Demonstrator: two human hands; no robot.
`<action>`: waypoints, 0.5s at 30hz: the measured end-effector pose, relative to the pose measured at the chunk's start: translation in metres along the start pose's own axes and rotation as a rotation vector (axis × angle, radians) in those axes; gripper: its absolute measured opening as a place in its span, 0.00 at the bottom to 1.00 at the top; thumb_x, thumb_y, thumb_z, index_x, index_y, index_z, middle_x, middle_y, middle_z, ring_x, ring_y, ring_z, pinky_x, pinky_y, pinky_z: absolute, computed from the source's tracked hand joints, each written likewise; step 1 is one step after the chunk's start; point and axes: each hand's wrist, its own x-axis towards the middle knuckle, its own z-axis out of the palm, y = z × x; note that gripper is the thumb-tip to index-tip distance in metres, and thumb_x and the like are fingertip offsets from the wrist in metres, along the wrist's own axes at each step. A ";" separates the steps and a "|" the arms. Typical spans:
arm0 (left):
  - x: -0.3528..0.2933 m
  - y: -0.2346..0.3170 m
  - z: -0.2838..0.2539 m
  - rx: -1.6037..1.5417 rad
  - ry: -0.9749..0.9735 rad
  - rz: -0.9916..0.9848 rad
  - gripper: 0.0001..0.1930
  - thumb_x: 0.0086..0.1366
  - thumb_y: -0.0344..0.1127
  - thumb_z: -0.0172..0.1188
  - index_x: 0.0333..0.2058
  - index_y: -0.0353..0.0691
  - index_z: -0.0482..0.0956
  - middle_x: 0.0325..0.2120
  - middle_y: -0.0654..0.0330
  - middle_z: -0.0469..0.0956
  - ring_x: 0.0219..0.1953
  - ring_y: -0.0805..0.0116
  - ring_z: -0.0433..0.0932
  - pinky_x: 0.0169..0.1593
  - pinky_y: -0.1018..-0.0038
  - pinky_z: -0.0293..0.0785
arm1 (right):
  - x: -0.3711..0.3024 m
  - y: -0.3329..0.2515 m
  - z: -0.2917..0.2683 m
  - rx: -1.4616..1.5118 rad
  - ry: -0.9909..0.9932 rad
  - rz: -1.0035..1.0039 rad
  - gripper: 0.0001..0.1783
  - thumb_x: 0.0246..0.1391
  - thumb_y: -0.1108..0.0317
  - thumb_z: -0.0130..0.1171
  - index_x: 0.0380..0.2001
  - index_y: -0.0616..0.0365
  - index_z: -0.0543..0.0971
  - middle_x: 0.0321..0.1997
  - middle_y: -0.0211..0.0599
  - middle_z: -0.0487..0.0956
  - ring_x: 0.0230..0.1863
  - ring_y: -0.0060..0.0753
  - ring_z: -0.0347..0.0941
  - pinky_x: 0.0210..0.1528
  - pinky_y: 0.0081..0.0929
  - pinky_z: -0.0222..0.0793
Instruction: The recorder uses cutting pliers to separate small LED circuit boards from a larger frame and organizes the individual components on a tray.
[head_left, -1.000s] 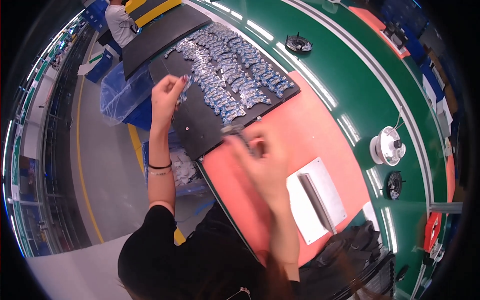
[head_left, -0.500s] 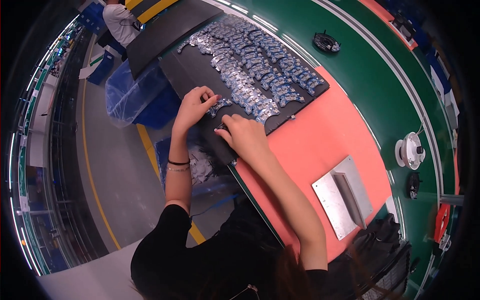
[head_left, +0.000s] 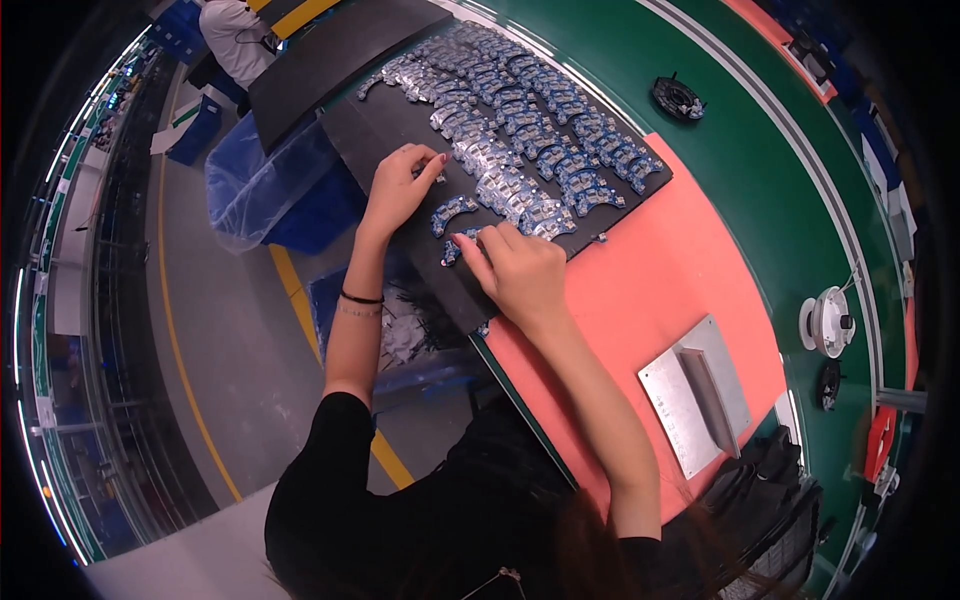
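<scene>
Curved blue circuit boards (head_left: 510, 190) lie in several long rows on a black mat (head_left: 368, 145). My left hand (head_left: 402, 188) is over the mat, left of the nearest row. Its thumb and fingers are pinched together, and a small bit of something shows beneath the fingertips, too little to name. One loose curved board (head_left: 454, 212) lies between my hands. Closer to me, my right hand (head_left: 525, 275) has its thumb and bent fingers at the end of another curved board (head_left: 449, 252); the fingers partly cover it.
A metal plate with an upright handle (head_left: 697, 395) lies on the pink table surface (head_left: 640, 285). Left of the mat are a blue bin with a clear liner (head_left: 285, 190) and a lower bin of scraps (head_left: 405, 330). Black round parts (head_left: 678, 100) sit on the green belt (head_left: 740, 160). Another person (head_left: 235, 40) is far left.
My left hand has moved away from the loose board, which now lies uncovered. My right hand has shifted slightly right, and a second curved board shows at its thumb. The whole view has shifted slightly.
</scene>
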 end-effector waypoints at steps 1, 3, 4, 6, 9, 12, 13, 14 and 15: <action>-0.004 -0.003 -0.001 0.069 0.025 0.074 0.14 0.65 0.44 0.61 0.33 0.37 0.84 0.32 0.53 0.80 0.37 0.57 0.79 0.43 0.65 0.73 | -0.001 0.000 -0.003 -0.005 0.000 0.006 0.13 0.57 0.56 0.65 0.30 0.54 0.80 0.20 0.32 0.70 0.13 0.30 0.70 0.17 0.29 0.63; -0.014 -0.005 -0.009 0.146 0.049 0.153 0.14 0.65 0.44 0.62 0.36 0.39 0.85 0.38 0.53 0.81 0.43 0.55 0.78 0.48 0.64 0.73 | 0.011 -0.010 -0.015 0.397 0.007 0.359 0.17 0.61 0.54 0.61 0.25 0.55 0.79 0.16 0.27 0.66 0.14 0.26 0.63 0.20 0.26 0.58; -0.021 -0.003 -0.015 0.173 0.068 0.154 0.14 0.64 0.45 0.62 0.40 0.40 0.85 0.45 0.52 0.79 0.50 0.52 0.75 0.54 0.62 0.69 | 0.015 -0.007 -0.020 0.400 0.010 0.363 0.17 0.61 0.54 0.61 0.25 0.55 0.79 0.16 0.27 0.66 0.14 0.26 0.63 0.20 0.26 0.58; -0.037 0.004 -0.023 0.197 0.083 0.151 0.16 0.64 0.45 0.62 0.44 0.41 0.84 0.53 0.50 0.76 0.57 0.49 0.72 0.60 0.59 0.66 | 0.016 0.010 -0.038 0.803 -0.134 0.755 0.13 0.63 0.58 0.57 0.28 0.52 0.79 0.18 0.20 0.61 0.18 0.14 0.61 0.22 0.21 0.55; -0.054 0.015 -0.027 0.147 -0.019 0.123 0.23 0.63 0.48 0.63 0.54 0.44 0.79 0.63 0.46 0.67 0.64 0.42 0.64 0.66 0.55 0.58 | 0.021 0.013 -0.051 1.154 -0.197 0.912 0.11 0.63 0.61 0.48 0.36 0.54 0.75 0.25 0.16 0.59 0.28 0.14 0.56 0.32 0.15 0.51; -0.065 0.013 -0.015 0.172 -0.186 0.168 0.32 0.63 0.52 0.63 0.63 0.47 0.71 0.67 0.43 0.58 0.69 0.37 0.55 0.70 0.52 0.50 | 0.006 0.007 -0.030 1.342 -0.207 0.778 0.13 0.54 0.76 0.48 0.44 0.53 0.70 0.34 0.23 0.61 0.36 0.15 0.58 0.36 0.16 0.53; -0.069 0.012 -0.009 0.261 -0.256 0.142 0.32 0.64 0.54 0.62 0.63 0.48 0.71 0.69 0.43 0.55 0.71 0.38 0.51 0.71 0.50 0.46 | 0.001 0.003 -0.023 1.398 -0.209 0.722 0.15 0.53 0.80 0.49 0.44 0.53 0.69 0.36 0.24 0.61 0.38 0.14 0.57 0.35 0.16 0.52; -0.072 0.015 -0.007 0.257 -0.245 0.122 0.31 0.64 0.55 0.61 0.63 0.49 0.71 0.70 0.45 0.54 0.72 0.39 0.49 0.71 0.50 0.44 | -0.001 0.001 -0.017 1.330 -0.289 0.720 0.19 0.49 0.84 0.48 0.44 0.55 0.69 0.37 0.28 0.61 0.41 0.21 0.60 0.39 0.19 0.58; -0.074 0.017 -0.006 0.253 -0.234 0.101 0.31 0.65 0.55 0.60 0.63 0.49 0.71 0.70 0.46 0.53 0.73 0.41 0.47 0.72 0.49 0.42 | -0.004 -0.002 -0.015 1.330 -0.288 0.722 0.19 0.49 0.84 0.48 0.44 0.55 0.69 0.37 0.28 0.61 0.41 0.21 0.60 0.39 0.19 0.58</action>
